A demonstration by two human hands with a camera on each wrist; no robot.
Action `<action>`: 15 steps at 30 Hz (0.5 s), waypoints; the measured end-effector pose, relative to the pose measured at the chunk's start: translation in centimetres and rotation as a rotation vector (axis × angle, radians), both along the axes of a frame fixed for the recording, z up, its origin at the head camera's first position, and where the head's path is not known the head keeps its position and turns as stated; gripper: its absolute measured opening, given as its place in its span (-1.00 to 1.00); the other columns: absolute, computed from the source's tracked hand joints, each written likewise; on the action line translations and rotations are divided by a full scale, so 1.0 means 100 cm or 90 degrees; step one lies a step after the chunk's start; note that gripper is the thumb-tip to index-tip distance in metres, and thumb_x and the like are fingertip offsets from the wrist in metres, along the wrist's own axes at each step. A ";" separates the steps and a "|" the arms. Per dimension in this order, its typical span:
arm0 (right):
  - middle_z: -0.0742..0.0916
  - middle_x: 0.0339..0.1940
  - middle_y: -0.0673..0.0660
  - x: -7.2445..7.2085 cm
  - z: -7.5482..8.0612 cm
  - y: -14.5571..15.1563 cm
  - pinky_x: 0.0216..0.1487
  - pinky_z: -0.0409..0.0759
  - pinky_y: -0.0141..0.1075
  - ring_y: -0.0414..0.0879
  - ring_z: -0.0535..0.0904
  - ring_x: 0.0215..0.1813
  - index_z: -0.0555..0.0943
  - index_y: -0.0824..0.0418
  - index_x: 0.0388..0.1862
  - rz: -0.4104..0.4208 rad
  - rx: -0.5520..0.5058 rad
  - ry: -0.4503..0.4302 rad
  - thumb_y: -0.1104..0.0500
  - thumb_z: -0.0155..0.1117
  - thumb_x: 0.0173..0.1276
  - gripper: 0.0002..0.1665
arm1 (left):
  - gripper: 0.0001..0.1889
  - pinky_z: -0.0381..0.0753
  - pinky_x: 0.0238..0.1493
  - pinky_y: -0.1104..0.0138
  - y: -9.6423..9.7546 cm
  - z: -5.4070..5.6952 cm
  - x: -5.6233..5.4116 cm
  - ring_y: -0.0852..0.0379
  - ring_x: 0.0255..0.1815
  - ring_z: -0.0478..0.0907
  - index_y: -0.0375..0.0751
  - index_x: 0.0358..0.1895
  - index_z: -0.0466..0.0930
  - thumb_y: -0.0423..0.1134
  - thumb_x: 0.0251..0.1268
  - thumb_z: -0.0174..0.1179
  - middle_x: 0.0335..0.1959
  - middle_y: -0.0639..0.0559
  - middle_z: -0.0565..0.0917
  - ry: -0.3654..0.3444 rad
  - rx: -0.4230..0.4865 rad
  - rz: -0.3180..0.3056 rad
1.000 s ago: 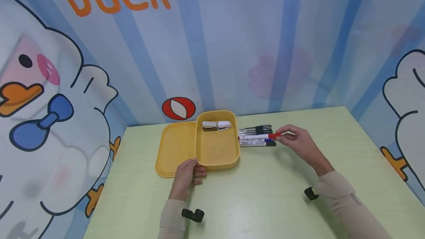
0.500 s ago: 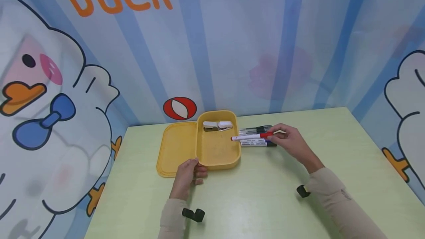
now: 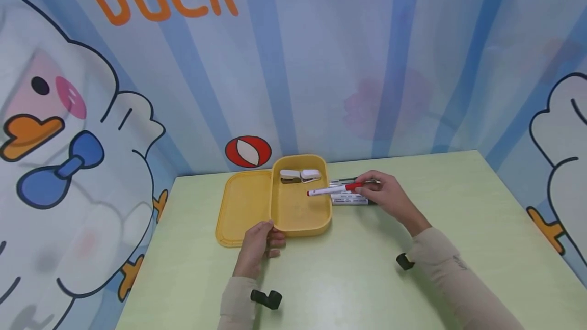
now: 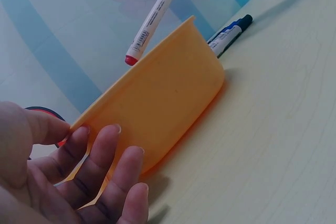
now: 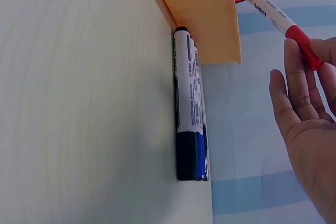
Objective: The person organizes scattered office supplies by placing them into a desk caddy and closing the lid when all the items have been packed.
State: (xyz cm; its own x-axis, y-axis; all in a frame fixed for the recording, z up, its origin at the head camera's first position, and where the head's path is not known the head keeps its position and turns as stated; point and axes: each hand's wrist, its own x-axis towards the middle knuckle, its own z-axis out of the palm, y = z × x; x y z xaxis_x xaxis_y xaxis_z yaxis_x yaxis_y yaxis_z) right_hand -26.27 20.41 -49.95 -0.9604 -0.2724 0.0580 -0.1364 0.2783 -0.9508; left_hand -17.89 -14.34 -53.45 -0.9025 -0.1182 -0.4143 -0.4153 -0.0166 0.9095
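Note:
A yellow box (image 3: pixel 300 215) stands on the table with its lid side folded out to the left. My left hand (image 3: pixel 257 246) pinches the box's front left rim between thumb and fingers; the left wrist view shows the other fingers spread along the wall (image 4: pixel 163 103). My right hand (image 3: pixel 387 197) pinches a white marker (image 3: pixel 327 190) by its red cap (image 5: pixel 302 43). The marker's far end is over the box's interior, above the right rim. Two small white staplers (image 3: pixel 300 174) lie at the back inside the box.
Right beside the box lie more markers, one with a black cap (image 5: pixel 188 156) and one with a blue cap (image 5: pixel 200 156), with several dark pens (image 3: pixel 344 181) behind them. A printed duck backdrop (image 3: pixel 312 65) rises at the table's back edge.
My right hand has lifted the red-capped marker from beside the other markers and carried it left until its end is over the box. My left hand stays at the rim.

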 end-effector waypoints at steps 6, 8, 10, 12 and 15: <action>0.70 0.10 0.24 -0.005 -0.001 -0.014 -0.01 0.70 -0.22 0.13 0.69 0.00 0.63 0.23 0.03 0.010 -0.004 0.003 0.20 0.36 0.42 -0.75 | -0.65 0.66 -0.38 0.28 -0.001 -0.002 -0.001 0.08 -0.31 0.72 -0.27 -0.13 0.61 -0.04 0.61 -0.01 -0.28 -0.06 0.77 -0.005 -0.006 -0.002; 0.70 0.08 0.23 -0.006 -0.002 -0.018 0.00 0.70 -0.19 0.16 0.68 -0.01 0.63 0.23 0.03 0.012 -0.004 0.003 0.22 0.35 0.43 -0.76 | -0.65 0.66 -0.37 0.28 -0.001 -0.002 -0.002 0.08 -0.31 0.72 -0.27 -0.12 0.60 -0.03 0.60 0.00 -0.27 -0.06 0.77 -0.009 -0.007 -0.002; 0.71 0.06 0.21 -0.007 -0.001 -0.022 -0.01 0.70 -0.17 0.22 0.67 -0.01 0.64 0.21 0.02 0.012 -0.006 0.005 0.23 0.35 0.42 -0.77 | -0.64 0.66 -0.37 0.28 -0.001 -0.003 -0.002 0.08 -0.31 0.72 -0.27 -0.11 0.60 -0.03 0.60 0.00 -0.27 -0.06 0.77 -0.011 -0.007 -0.003; 0.70 0.05 0.20 -0.008 0.000 -0.026 -0.01 0.70 -0.24 0.27 0.66 0.01 0.64 0.20 0.02 0.013 -0.007 0.007 0.24 0.34 0.42 -0.78 | -0.64 0.66 -0.37 0.29 -0.001 -0.002 -0.002 0.08 -0.31 0.72 -0.28 -0.11 0.60 -0.03 0.60 -0.01 -0.27 -0.06 0.77 -0.012 -0.006 -0.003; 0.71 0.04 0.19 -0.008 0.001 -0.032 -0.03 0.69 -0.32 0.24 0.69 0.03 0.64 0.19 0.01 0.014 -0.007 0.005 0.24 0.35 0.41 -0.78 | -0.64 0.67 -0.37 0.28 -0.001 -0.003 -0.002 0.08 -0.31 0.72 -0.28 -0.09 0.61 -0.03 0.61 -0.02 -0.26 -0.06 0.76 -0.015 -0.004 -0.004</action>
